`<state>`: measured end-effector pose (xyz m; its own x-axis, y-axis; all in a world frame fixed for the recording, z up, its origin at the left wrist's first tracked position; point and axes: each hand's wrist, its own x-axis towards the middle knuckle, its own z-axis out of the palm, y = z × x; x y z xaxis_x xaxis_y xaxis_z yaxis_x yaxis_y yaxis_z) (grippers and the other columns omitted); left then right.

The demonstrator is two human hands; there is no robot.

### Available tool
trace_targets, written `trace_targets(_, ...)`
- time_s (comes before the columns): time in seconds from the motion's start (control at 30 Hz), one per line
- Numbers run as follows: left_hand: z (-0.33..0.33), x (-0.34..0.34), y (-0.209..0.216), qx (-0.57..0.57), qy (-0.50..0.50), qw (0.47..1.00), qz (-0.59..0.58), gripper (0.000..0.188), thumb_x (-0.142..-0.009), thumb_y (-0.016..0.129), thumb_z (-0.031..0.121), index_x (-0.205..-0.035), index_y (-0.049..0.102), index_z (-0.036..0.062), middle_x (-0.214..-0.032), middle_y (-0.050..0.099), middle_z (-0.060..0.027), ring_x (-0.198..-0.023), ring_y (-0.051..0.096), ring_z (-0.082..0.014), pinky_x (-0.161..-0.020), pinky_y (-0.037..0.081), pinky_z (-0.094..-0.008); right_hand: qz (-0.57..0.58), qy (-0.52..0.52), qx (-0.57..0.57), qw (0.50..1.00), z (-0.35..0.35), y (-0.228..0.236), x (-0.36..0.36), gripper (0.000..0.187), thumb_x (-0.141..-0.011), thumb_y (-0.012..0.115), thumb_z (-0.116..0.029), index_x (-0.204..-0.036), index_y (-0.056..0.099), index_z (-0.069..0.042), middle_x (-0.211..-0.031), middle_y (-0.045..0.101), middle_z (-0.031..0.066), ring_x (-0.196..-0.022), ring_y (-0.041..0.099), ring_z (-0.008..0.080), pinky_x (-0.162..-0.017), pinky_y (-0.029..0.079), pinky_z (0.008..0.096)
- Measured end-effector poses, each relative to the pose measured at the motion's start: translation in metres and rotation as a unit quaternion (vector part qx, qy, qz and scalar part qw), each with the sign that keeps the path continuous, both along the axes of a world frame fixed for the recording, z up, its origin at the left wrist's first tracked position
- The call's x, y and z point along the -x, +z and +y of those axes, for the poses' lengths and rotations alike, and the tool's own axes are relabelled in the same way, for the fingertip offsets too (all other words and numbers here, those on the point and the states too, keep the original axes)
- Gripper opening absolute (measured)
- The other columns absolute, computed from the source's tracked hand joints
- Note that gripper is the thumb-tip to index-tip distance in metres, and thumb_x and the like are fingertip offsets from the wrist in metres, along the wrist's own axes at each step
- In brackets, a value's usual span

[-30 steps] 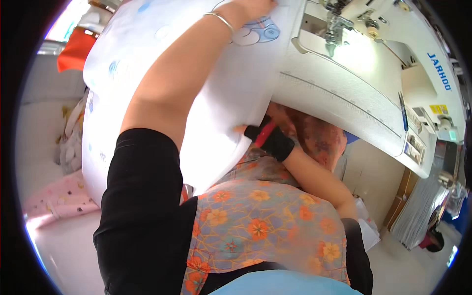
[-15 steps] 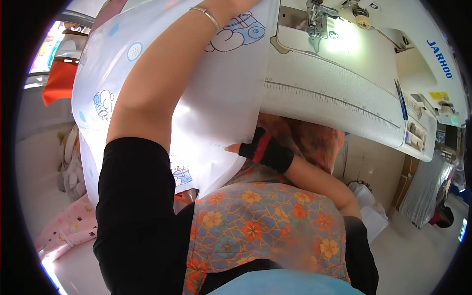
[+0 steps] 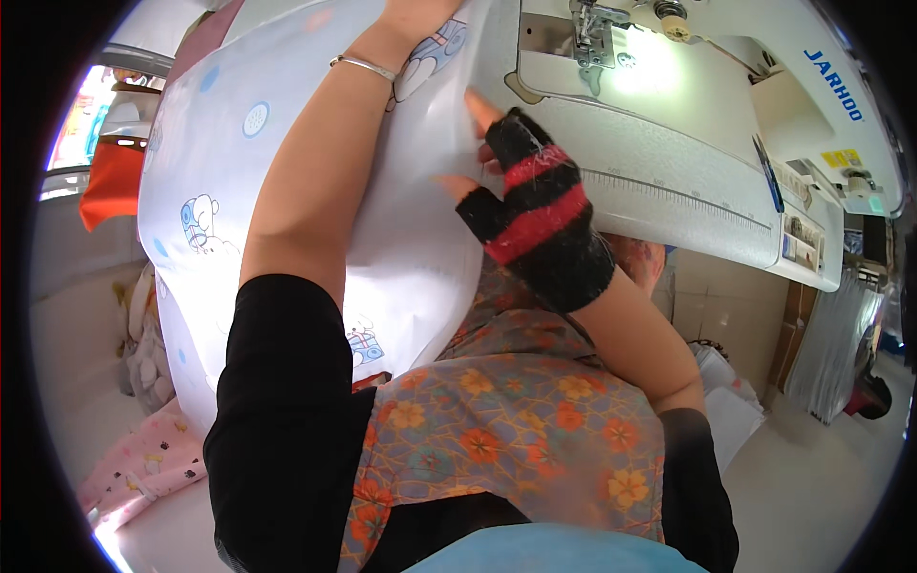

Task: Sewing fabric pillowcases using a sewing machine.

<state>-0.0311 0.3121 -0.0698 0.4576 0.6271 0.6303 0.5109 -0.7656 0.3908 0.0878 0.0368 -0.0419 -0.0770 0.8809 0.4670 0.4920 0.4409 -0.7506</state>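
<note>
A large white sheet of fabric (image 3: 411, 229) printed with blue cartoon figures and dots spreads over the left side and hangs toward my lap. My left hand (image 3: 420, 13) is on its far part, at the upper edge of the picture, with the fingers cut off from view. At the fabric's right edge is my right hand (image 3: 544, 201), in a black and red striped fingerless glove. Its index finger and thumb are stretched apart against the fabric, slightly blurred; the other fingers curl beneath. Beyond it, a sewing machine's presser foot (image 3: 592, 43) stands under a bright lamp.
The sewing machine bed (image 3: 669, 181) has a ruler scale along its near edge. Blue-handled tweezers (image 3: 767, 172) and a small parts tray (image 3: 802, 244) lie at its right. Pink fabric (image 3: 143, 463) hangs low at left, near an orange piece (image 3: 113, 181).
My right hand has moved up from the fabric's lower edge to its right edge, and its fingers have spread. My left forearm and the fabric's right edge have shifted slightly within the view.
</note>
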Motion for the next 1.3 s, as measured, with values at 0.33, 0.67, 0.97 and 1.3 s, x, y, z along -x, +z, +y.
trace_targets(0.33, 0.045, 0.009, 0.004, 0.023, 0.027, 0.983, 0.182, 0.024, -0.086, 0.063, 0.025, -0.092, 0.064, 0.0017, -0.092, 0.066, -0.0247, -0.090, 0.063, -0.0433, -0.082, 0.049, -0.0496, -0.173, 0.053, 0.048, 0.982, 0.030, -0.016, 0.005, 0.037, -0.080, 0.060, -0.018, -0.114, 0.061, -0.004, -0.099, 0.066, 0.0181, -0.099, 0.062, 0.0347, -0.084, 0.052, 0.0444)
trace_targets(0.67, -0.017, -0.007, 0.036, 0.031, 0.044, 0.958, 0.280, 0.027, -0.086, 0.062, 0.023, -0.101, 0.062, 0.0009, -0.112, 0.063, -0.0207, -0.104, 0.060, -0.0406, -0.092, 0.046, -0.0482, -0.140, 0.059, 0.074, 0.986, 0.028, -0.016, 0.001, 0.037, -0.081, 0.062, -0.016, -0.116, 0.061, -0.004, -0.107, 0.065, 0.0201, -0.104, 0.061, 0.0367, -0.088, 0.051, 0.0447)
trace_targets(0.97, -0.058, 0.009, 0.009, -0.011, -0.002, 0.973, 0.229, 0.049, -0.093, 0.054, 0.028, -0.130, 0.050, -0.0039, -0.135, 0.051, -0.0263, -0.125, 0.049, -0.0408, -0.108, 0.037, -0.0476, 0.338, -0.033, 0.217, 0.915, 0.063, -0.021, -0.006, 0.051, -0.086, 0.073, -0.021, -0.128, 0.052, -0.002, -0.108, 0.065, 0.0161, -0.092, 0.065, 0.0265, -0.082, 0.053, 0.0360)
trace_targets(1.3, -0.157, -0.010, 0.020, 0.007, -0.019, 0.966, 0.257, 0.046, -0.095, 0.049, 0.027, -0.134, 0.049, 0.0021, -0.143, 0.048, -0.0186, -0.133, 0.044, -0.0363, -0.109, 0.033, -0.0580, 0.347, 0.126, 0.495, 0.787, -0.072, -0.054, 0.008, 0.035, -0.085, 0.072, -0.013, -0.118, 0.062, -0.004, -0.105, 0.066, 0.0083, -0.101, 0.062, 0.0189, -0.093, 0.049, 0.0319)
